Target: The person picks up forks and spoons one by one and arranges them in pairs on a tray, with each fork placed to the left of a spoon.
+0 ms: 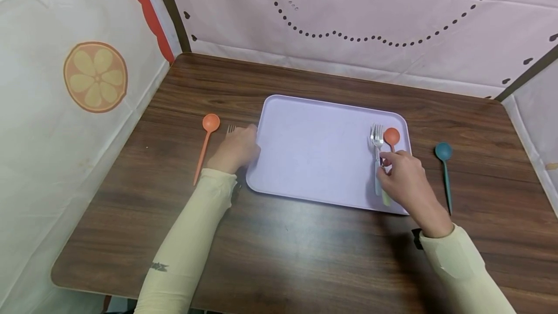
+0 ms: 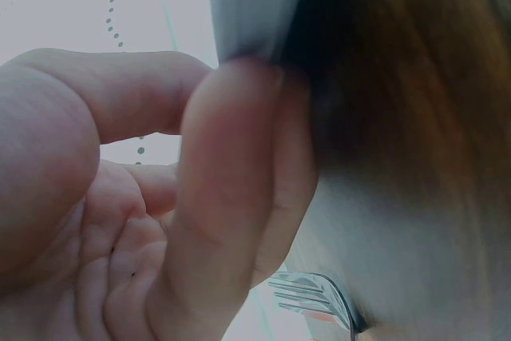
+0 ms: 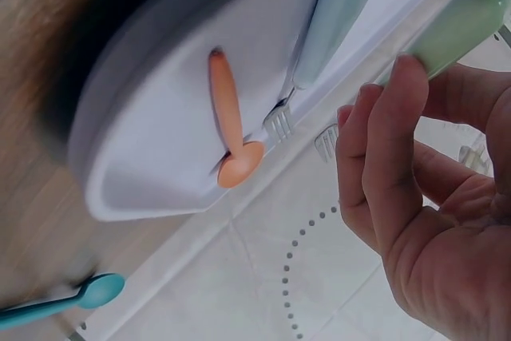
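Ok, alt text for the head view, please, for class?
The right hand holds a green-handled utensil over a lilac tray bearing a blue-handled fork and orange spoon; the left hand grips the tray's left edge. On the brown table, another orange spoon lies left of the tray, a teal spoon right.

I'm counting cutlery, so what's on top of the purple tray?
The tray bears at least a blue-handled fork and a small orange spoon. The right hand pinches a green handle over it; whatever that hand covers can't be seen.
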A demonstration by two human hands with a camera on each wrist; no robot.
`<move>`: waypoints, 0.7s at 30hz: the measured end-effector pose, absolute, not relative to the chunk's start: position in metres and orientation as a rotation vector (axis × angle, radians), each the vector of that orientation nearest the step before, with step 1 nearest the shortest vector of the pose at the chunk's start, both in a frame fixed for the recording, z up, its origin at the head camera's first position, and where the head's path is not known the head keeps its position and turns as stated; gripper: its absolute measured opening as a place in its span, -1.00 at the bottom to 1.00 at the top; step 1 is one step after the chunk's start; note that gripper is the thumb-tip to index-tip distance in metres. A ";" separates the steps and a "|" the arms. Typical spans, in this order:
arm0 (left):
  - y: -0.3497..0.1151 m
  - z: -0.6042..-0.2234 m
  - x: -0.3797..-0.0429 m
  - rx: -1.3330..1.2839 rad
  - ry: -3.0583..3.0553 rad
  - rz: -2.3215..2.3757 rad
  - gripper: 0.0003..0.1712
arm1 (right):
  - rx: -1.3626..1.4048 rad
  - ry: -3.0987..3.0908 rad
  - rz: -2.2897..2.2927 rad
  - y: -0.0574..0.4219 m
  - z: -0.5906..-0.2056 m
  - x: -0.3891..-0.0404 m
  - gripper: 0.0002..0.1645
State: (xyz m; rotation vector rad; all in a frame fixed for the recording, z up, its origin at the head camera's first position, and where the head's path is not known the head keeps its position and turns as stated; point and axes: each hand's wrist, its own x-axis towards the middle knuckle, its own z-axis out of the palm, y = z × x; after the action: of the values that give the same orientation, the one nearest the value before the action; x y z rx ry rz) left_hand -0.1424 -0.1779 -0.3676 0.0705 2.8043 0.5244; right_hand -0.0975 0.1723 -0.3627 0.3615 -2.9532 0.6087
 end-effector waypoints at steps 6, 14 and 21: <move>-0.178 -0.366 -0.142 0.080 2.807 0.521 -0.57 | 0.415 -2.947 0.605 0.167 -0.362 -0.101 -0.69; -0.179 -0.367 -0.143 0.063 2.798 0.531 -0.55 | 0.478 -2.916 0.610 0.156 -0.364 -0.106 -0.71; -0.179 -0.367 -0.143 0.060 2.800 0.523 -0.57 | 0.461 -2.932 0.620 0.151 -0.365 -0.108 -0.71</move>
State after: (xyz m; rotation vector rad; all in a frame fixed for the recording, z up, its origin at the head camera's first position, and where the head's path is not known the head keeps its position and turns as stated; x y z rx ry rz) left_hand -0.1427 -0.1787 -0.3669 0.0605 2.8001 0.5235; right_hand -0.1078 0.1507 -0.3647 0.4615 -2.9324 0.6199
